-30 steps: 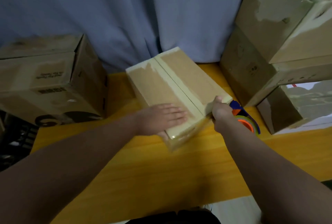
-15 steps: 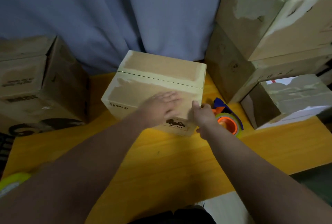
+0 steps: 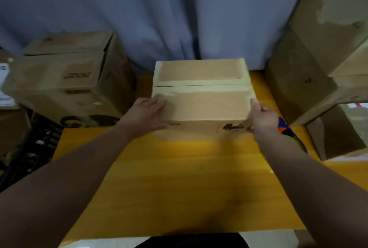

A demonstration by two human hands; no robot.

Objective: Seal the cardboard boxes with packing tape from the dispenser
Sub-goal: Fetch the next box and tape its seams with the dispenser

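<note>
You have one cardboard box (image 3: 201, 100) in front of you, standing on the tabletop (image 3: 179, 178) at its far middle, long side towards you, flaps shut and a pale band of tape (image 3: 199, 88) running left to right over the centre seam. Two hands are on it: your left hand (image 3: 148, 114) clasps the near left corner, fingers (image 3: 157, 101) lying fairly straight on the top and the thumb down on the near face, and your right hand (image 3: 262, 117) wraps the near right corner, thumb on the top edge and the other fingers curled round the side out of sight. One tape dispenser (image 3: 286, 129), blue and orange with a greenish roll, lies on the tabletop just right of the box, mostly hidden behind your right wrist. Count the other cartons: one big printed box (image 3: 65, 80) to the left of the tabletop, and what looks like three stacked at the right, a large upper one (image 3: 328, 18), a middle one (image 3: 294, 80) and a low near one (image 3: 336, 138) with a white face. The tabletop is yellow wood with visible grain. Behind everything hangs one grey-blue curtain (image 3: 159, 8) in folds, and a dark crate-like shape (image 3: 39, 144), too blurred to make out, sits low at the left
</note>
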